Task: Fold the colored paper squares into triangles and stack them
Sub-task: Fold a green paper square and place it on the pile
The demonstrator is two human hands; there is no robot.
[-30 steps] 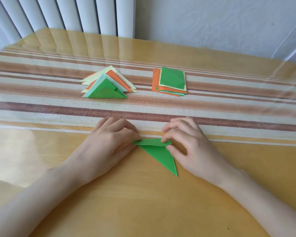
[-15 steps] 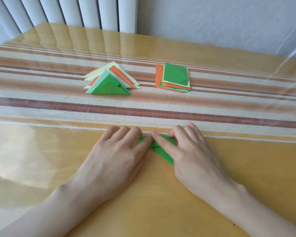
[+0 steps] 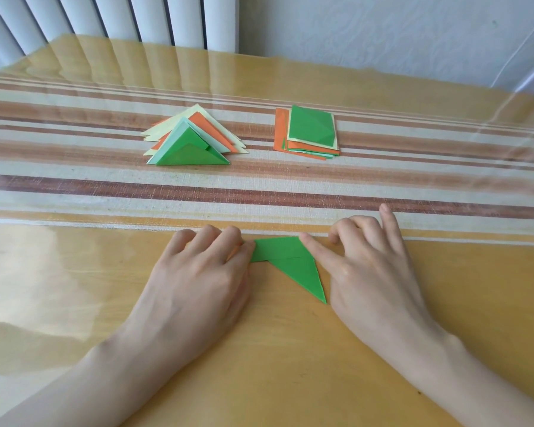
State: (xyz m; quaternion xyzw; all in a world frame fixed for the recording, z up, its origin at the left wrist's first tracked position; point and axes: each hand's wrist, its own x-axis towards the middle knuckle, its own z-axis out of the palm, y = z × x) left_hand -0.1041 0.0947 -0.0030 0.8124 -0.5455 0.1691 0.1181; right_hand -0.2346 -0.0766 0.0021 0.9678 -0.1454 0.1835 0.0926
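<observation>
Now left hand (image 3: 198, 274), fingers bent, presses the green paper (image 3: 293, 261); right hand (image 3: 370, 272) touches its corner with straight index.

Left grip (image 3: 198, 278), right grip (image 3: 373, 272) on green paper (image 3: 290, 257)

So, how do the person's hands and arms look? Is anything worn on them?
Both are bare: the left hand and the right hand show no gloves, rings or watch. The left forearm and the right forearm are bare too, with no sleeve visible down to the picture's edge.
</observation>
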